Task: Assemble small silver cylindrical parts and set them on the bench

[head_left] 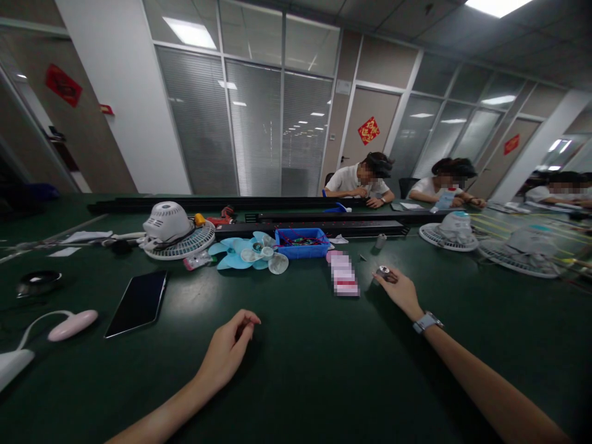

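My right hand [401, 291], with a watch on its wrist, grips a small metal cylinder [382, 271] with a pale round end between thumb and fingers, low over the green table. Behind it stands a similar grey cylinder [380, 241], and a small screw-like piece [362, 257] lies close by. A pink and white packet [343, 274] is to the left of that hand. My left hand [231, 342] hovers at or just above the tabletop, its fingers curled loosely toward the thumb, with nothing visible in them.
Light-blue fan blades [245, 251] and a blue bin [302, 243] of wires lie mid-table. White fan units [169, 225] stand left and right. A tablet [137, 304] rests at left. Long black rails [309, 229] cross behind. Co-workers [358, 179] sit at the far side.
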The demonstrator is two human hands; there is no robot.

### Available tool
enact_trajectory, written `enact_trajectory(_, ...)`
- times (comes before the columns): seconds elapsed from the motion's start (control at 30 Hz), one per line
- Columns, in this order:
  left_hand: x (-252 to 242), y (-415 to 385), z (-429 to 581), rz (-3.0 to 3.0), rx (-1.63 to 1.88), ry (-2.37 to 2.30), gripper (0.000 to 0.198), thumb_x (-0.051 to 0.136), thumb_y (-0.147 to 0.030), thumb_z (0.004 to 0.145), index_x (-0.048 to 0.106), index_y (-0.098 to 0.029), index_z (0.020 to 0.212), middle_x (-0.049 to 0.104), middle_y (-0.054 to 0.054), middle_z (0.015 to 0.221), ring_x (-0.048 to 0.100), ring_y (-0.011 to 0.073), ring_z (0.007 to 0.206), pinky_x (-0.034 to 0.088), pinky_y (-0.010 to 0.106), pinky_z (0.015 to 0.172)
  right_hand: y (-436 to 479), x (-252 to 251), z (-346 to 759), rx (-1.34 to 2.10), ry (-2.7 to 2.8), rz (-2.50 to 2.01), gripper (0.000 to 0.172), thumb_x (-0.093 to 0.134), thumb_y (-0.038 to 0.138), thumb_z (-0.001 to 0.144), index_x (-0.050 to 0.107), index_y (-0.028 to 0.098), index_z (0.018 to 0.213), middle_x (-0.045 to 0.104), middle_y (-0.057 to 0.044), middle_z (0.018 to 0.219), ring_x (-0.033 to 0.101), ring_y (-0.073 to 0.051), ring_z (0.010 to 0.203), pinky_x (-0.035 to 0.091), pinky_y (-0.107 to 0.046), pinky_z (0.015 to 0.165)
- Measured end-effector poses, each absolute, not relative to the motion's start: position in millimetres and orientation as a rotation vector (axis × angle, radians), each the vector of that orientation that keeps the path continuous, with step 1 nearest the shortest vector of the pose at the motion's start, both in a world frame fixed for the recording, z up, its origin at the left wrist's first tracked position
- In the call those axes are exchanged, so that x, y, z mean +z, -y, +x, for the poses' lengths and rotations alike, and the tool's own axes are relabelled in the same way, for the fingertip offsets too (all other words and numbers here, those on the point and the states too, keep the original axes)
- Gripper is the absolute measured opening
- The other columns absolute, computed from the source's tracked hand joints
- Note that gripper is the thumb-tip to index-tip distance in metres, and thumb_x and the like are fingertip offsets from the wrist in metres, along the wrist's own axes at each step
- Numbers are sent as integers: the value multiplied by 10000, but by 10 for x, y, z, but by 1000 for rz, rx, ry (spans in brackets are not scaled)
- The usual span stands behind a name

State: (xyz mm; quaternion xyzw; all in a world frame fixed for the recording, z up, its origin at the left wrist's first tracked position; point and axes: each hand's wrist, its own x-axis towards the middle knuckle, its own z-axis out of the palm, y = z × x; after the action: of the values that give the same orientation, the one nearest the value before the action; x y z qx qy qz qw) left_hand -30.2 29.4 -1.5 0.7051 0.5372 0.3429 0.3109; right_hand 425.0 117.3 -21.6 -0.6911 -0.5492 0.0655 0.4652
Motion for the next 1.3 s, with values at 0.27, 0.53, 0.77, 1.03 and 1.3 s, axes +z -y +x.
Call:
enact_trajectory(0.27,7,-98,-203,1998,953,-1318,337,497,-404,923,610,-242,1196,659,42,970,613,183,851,508,288,733,-477,276,2858,613,1731,-1286,431,652,453,817,635,194,1162,697,-67,1098,655,-218,997,508,-376,903)
enact_trajectory(0.53,-16,-50,-183,2184,994,-1261,359,529,-345,925,592,-366,1278,567,42,1239,532,222,1144,456,413,1011,-237,100,1907,1062,1945,-941,409,722,360,785,658,215,1162,701,-32,1075,641,-198,980,489,-343,910)
enact_trajectory(0.77,9,-176,-147,2179,959,-1271,261,582,-350,895,706,-377,1122,579,40,1177,522,228,1098,468,412,963,-241,45,1921,1056,1937,-916,408,722,269,776,655,220,1175,683,-31,1132,622,-198,1031,468,-334,934)
enact_trajectory(1.03,166,-240,-55,2028,1041,-1277,190,607,-379,870,762,-312,957,649,27,953,567,211,973,479,352,865,-242,80,1929,1094,1961,-883,384,690,292,807,647,214,1181,679,-29,1141,618,-191,1043,466,-325,931)
enact_trajectory(1.3,-80,-202,-304,2097,825,-1468,201,628,-397,847,787,-310,932,643,35,786,561,221,829,461,336,747,-238,104,1950,1099,1942,-968,428,744,356,755,665,216,1151,688,-34,1119,633,-191,1025,484,-325,917)
